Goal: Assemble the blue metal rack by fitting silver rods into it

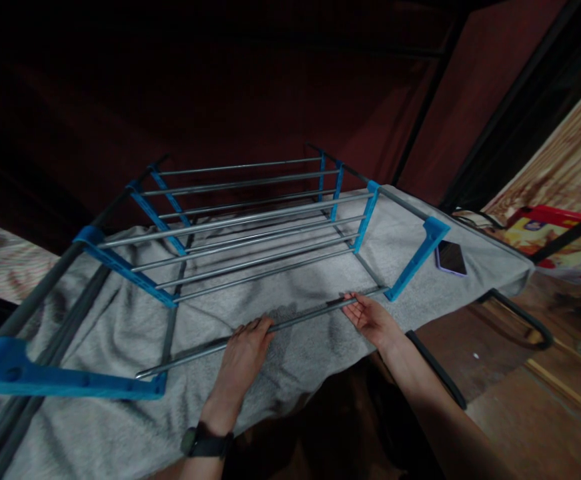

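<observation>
At six o'clock we hold a slim, straight grey metal rod (310,315), glinting faintly; our left hand (247,347) closes over it, our right hand (369,320) pinches it near a blue bracket (415,263). At three o'clock we see a red-and-yellow package (550,232), its contents hidden from us.

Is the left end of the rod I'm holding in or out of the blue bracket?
Out: the rod shows its bare left tip beside the blue bracket's edge, uncovered.

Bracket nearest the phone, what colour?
Blue bracket; shows best in the head view, the only one.
</observation>
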Available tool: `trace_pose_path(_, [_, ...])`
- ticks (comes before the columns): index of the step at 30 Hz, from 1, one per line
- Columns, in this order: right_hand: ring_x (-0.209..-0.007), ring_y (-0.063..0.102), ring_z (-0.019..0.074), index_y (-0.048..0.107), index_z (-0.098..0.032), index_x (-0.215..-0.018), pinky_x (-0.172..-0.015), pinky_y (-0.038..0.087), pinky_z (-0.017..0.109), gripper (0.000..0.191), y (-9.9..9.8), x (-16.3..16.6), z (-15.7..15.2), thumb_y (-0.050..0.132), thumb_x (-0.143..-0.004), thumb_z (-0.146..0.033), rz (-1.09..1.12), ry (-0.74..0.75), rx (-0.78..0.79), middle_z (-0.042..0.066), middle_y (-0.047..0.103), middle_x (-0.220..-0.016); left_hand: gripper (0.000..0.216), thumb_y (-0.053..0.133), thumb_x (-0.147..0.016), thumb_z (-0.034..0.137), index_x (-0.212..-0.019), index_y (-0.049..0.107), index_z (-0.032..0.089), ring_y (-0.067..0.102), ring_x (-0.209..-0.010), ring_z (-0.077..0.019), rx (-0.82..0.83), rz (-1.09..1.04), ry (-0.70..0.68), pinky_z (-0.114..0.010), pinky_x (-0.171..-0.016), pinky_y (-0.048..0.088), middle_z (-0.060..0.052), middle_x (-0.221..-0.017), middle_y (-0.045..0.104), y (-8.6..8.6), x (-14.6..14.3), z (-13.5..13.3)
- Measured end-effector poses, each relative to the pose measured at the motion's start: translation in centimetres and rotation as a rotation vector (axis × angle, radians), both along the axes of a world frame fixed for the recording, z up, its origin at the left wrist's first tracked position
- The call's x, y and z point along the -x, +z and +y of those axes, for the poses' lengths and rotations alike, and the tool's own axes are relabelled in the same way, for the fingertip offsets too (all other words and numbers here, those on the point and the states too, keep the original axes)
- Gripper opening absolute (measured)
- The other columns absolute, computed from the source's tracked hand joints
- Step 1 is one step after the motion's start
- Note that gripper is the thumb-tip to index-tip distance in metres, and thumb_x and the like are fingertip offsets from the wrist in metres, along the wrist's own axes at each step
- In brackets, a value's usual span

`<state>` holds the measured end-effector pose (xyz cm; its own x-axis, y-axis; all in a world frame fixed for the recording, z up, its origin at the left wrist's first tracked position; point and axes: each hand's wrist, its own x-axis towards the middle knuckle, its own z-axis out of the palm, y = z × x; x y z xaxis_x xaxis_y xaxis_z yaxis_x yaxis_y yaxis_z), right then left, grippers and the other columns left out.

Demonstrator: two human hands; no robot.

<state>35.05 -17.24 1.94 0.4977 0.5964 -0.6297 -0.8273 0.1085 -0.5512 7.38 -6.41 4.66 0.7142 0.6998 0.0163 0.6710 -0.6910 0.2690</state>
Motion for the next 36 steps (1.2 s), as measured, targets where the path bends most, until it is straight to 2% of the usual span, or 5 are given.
trace_pose_path(7, [-0.067, 0.073, 0.0141, 0.067, -0.014, -0.089, -0.07, 0.063, 0.025, 0.013, -0.2, -0.1, 0.1, 0.057, -0.091, -0.005, 0.0, 0.06, -0.01, 0.007, 0.077, -0.08, 0.027, 0.043, -0.1, 0.025, -0.115, 0.065, 0.021, 0.068, -0.102, -0.0223, 0.014, 0.026, -0.019, -0.036, -0.095, 0.049, -0.007, -0.111, 0.073, 0.2, -0.5, -0.4])
trace_pose_path(14, [-0.069, 0.073, 0.0128, 0.068, -0.015, -0.09, -0.073, 0.063, 0.024, 0.013, -0.8, -0.2, 0.1, 0.058, -0.093, -0.008, -0.008, 0.049, -0.007, 0.006, 0.077, -0.08, 0.03, 0.046, -0.097, 0.018, -0.121, 0.064, 0.022, 0.067, -0.106, -0.0229, 0.01, 0.054, -0.004, -0.037, -0.097, 0.048, -0.007, -0.117, 0.071, -0.4, -0.4, -0.3])
trace_pose_path(29, [-0.063, 0.07, 0.0101, 0.067, -0.018, -0.083, -0.067, 0.061, 0.02, 0.017, -0.2, -0.2, 0.2, 0.058, -0.093, -0.008, -0.031, 0.024, 0.02, 0.002, 0.075, -0.073, 0.027, 0.044, -0.096, 0.013, -0.113, 0.062, 0.022, 0.066, -0.101, -0.0204, 0.045, 0.071, 0.014, -0.034, -0.094, 0.047, -0.007, -0.113, 0.07, 0.4, -0.2, -0.5])
trace_pose_path(36, [-0.058, 0.068, 0.0086, 0.065, -0.019, -0.08, -0.065, 0.06, 0.018, 0.02, 0.6, -0.8, 0.0, 0.055, -0.095, -0.009, -0.046, -0.008, 0.017, 0.0, 0.072, -0.069, 0.025, 0.043, -0.096, 0.014, -0.111, 0.063, 0.021, 0.067, -0.1, -0.0215, -0.012, 0.095, 0.005, -0.037, -0.093, 0.048, -0.007, -0.109, 0.07, 0.1, 0.2, -0.4])
